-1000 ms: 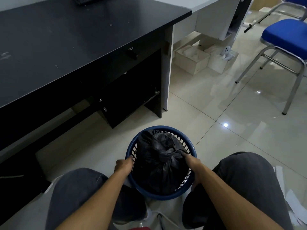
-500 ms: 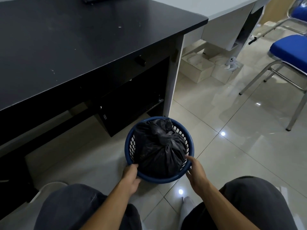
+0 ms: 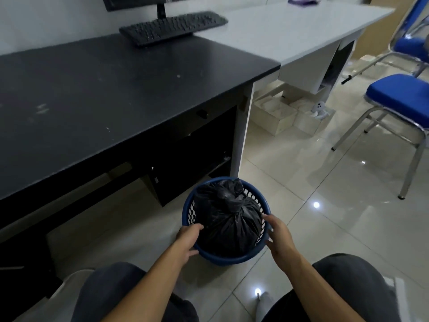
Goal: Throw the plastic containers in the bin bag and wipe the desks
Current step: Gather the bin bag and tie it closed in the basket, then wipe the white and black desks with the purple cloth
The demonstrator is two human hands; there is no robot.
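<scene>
A tied black bin bag fills a blue plastic basket that stands on the tiled floor by the black desk. My left hand grips the basket's near-left rim, thumb over the edge and fingers underneath. My right hand touches the outside of the right rim with loosely spread fingers. Beyond the black desk is a white desk, and a purple cloth lies at its far end. No plastic containers show.
A keyboard and a monitor foot sit at the back of the desks. White boxes stand under the white desk. Two blue chairs stand on the right. My knees frame the bottom of the view.
The basket has gone from between my knees forward across the floor to the black desk's leg. My right hand has left the bag's knot for the rim. The view has lifted.
</scene>
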